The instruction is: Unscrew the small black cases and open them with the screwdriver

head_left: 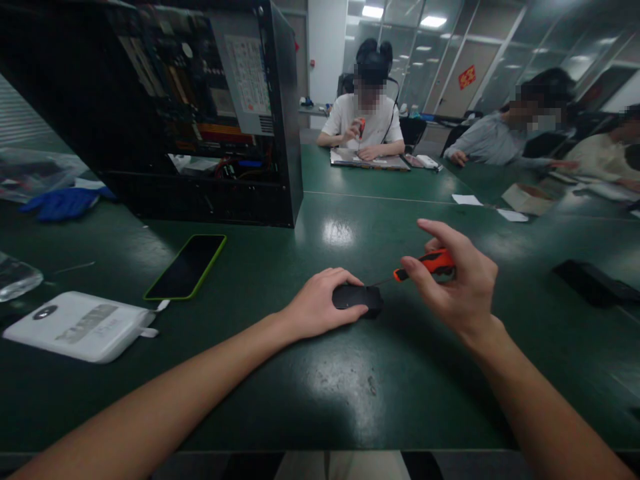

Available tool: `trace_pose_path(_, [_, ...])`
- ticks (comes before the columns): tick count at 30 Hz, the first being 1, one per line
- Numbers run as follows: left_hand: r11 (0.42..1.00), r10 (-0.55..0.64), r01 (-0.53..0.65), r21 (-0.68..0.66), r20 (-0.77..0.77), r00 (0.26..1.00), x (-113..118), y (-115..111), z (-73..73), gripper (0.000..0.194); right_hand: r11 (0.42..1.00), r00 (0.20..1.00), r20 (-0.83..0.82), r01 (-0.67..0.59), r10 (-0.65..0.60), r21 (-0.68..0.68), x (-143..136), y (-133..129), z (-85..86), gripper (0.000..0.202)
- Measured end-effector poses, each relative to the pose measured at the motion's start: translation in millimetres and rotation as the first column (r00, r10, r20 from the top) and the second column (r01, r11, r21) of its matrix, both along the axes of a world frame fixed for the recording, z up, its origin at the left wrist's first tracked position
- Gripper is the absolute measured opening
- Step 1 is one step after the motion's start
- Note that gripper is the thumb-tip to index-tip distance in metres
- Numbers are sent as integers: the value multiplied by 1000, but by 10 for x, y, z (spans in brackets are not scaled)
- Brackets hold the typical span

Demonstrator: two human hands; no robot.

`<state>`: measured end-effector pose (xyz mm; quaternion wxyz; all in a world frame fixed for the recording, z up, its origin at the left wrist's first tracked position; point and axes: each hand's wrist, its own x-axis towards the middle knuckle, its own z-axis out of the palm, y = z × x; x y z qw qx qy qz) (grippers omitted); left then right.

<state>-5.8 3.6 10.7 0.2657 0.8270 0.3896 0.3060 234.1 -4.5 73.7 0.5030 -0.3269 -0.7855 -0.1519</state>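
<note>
My left hand (325,303) grips a small black box-like object (356,297) against the green tabletop, thumb along the near side and fingers over the far side. What kind of object it is I cannot make out. In my right hand (457,283) is an orange-and-black screwdriver (436,263), held between thumb and fingers with the index finger raised. Its thin shaft points left and down to the right end of the black object. Whether the tip touches it is too small to tell.
An open black computer case (220,193) stands at the back left. On the left lie a phone with a green edge (187,267), a white power bank (83,327) and blue gloves (63,203). A black object (595,281) lies right. Across the table, a person (367,120) works with a screwdriver.
</note>
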Motion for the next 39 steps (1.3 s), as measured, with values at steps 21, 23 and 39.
trace_pose_path(21, [1000, -10, 10, 2, 7, 1000, 4, -2, -1, 31, 928, 930, -186, -345, 318, -142, -103, -15, -186, 60])
trace_pose_path(23, [1000, -11, 11, 1, 9, 1000, 2, -2, 0, 32, 915, 918, -170, -382, 359, -133, -110, -11, -184, 66])
trace_pose_path(39, [1000, -13, 13, -9, -15, 1000, -5, -3, 12, 32, 931, 933, -201, -330, 297, -154, -112, 46, -329, 80])
